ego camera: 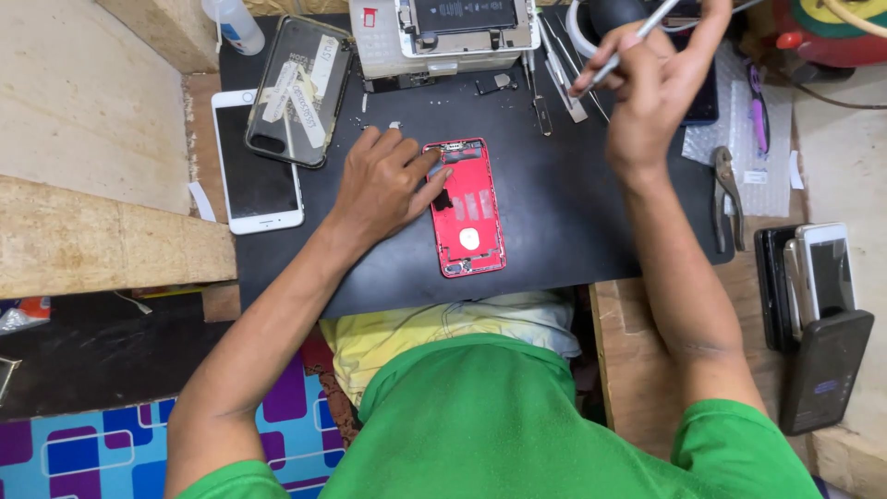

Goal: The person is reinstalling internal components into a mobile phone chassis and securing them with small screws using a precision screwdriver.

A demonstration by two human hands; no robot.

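Observation:
A red phone housing [468, 212], opened and emptied, lies flat on the black work mat [554, 203]. My left hand [383, 180] rests on the mat with its fingertips pressing the housing's upper left edge. My right hand [651, 79] is raised over the mat's far right and grips a thin silver tool [626, 46] that points up and away. The tool's tip is apart from the red housing.
An opened phone body [443, 32] sits at the far edge, with tweezers [559, 79] beside it. A white phone [254, 162] and a clear-cased phone [300, 88] lie left. Pliers [727, 199] and a stack of phones [818, 296] lie right.

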